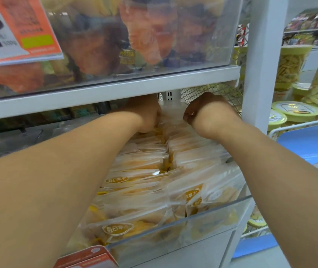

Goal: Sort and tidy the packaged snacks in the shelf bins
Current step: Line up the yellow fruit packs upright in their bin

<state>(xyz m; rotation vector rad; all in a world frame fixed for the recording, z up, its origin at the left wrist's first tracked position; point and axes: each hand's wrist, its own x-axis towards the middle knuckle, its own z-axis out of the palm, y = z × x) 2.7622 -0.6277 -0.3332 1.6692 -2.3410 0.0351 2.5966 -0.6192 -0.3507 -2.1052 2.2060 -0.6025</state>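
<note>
A clear plastic bin [212, 207] on the lower shelf holds several translucent packets of yellow dried fruit [140, 169], standing in rows. Both my arms reach deep into the back of this bin under the shelf board. My left hand [146, 115] is at the rear of the left row, its fingers curled down among the packets; what they hold is hidden. My right hand [206, 109] is at the rear of the right row, bent at the wrist with its fingers out of sight behind it.
The white shelf board [115, 89] sits just above my hands, carrying another clear bin [135, 35] of orange and dark snack packets with a price card [19, 29]. A white upright [260, 64] bounds the right side. Yellow tubs [295, 111] stand on the neighbouring rack.
</note>
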